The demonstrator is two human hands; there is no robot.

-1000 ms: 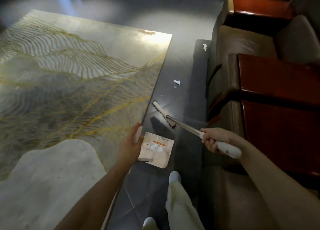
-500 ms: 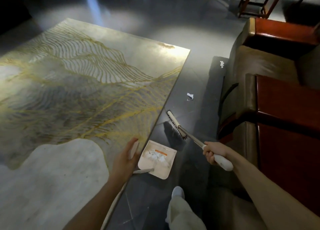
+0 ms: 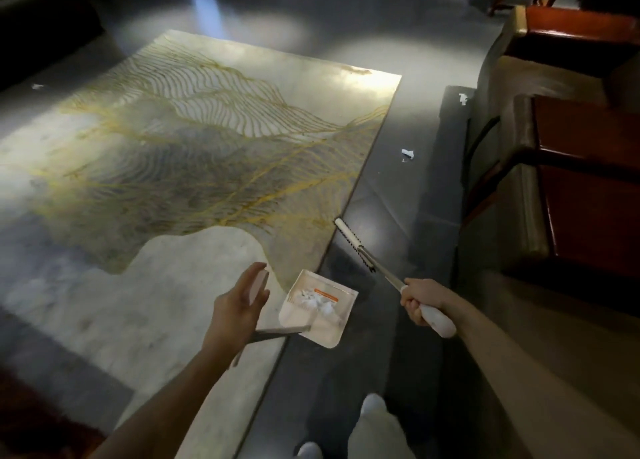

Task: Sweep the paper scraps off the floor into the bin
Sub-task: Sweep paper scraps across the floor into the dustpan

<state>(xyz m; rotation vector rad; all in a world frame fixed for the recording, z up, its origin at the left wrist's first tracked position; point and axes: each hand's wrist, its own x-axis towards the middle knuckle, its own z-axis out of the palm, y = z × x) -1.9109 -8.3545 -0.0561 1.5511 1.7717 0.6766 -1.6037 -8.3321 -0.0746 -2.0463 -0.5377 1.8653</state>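
White scraps already gathered in dustpan, held low at rug edge by left hand, fingers wrapped on pale grip. Brush held by right hand, fingers clenched round handle, head beside rug edge.

Left to do, as judged:
- scrap on floor ahead, between rug and armchair
- farther scrap close by armchair base
- far-left scrap beyond rug
- bin not seen; emptying not yet done

Floor strip narrowed by armchair; rug edge likely to catch bristles.
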